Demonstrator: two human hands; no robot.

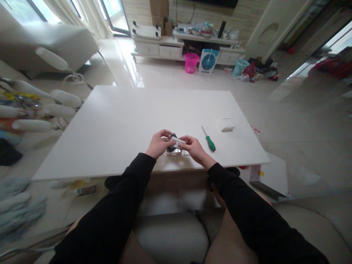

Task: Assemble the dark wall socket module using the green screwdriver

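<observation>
Close to the near edge of the white table, my left hand (161,143) and my right hand (193,147) both grip a small white plastic piece (178,140). Fingers of both hands are closed on its two ends. Beneath it, partly covered, lies a small white case (174,152) with dark parts in or on it; its kind is unclear. Another flat white piece (187,153) lies under my right hand. To the right rests a screwdriver (210,142) with a green handle, its shaft pointing away from me. Farther right sits a white wall socket (226,124).
The white table (123,117) spreads out before me. Beyond it stand a pink basket (191,63), a blue fan (208,61) and a low white cabinet (156,47). Chair-like white curled metalwork (66,98) is at the left, and a grey seat (173,238) is below me.
</observation>
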